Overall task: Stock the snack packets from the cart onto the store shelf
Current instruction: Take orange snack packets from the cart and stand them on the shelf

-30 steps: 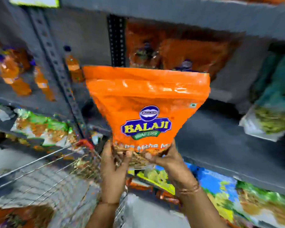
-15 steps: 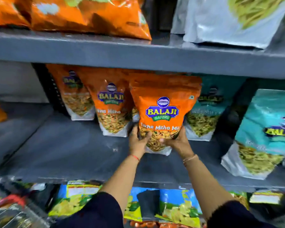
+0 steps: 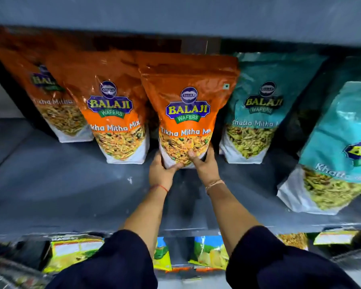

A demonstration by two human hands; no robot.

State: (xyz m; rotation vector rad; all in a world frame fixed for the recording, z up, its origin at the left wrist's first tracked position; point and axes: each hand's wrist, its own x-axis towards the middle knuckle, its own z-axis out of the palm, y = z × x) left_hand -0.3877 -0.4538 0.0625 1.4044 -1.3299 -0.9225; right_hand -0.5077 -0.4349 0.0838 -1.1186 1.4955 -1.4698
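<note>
Two bare hands clamp the bottom of an orange Tikha Mitha Mix packet, the left hand cupping its lower left corner and the right hand wrapped around its lower right corner, fingers pressed against the clear window of snack mix. Held this way, the packet stands upright with its base at or just above the grey shelf; actual contact is hidden behind the hands. Just to the left of the grip stands a second orange packet, its side overlapping the held one, and beyond it a third orange packet sits further back. Just to the right of the grip stands a teal Khatta Mitha packet, with another teal packet nearer the shelf's front edge.
</note>
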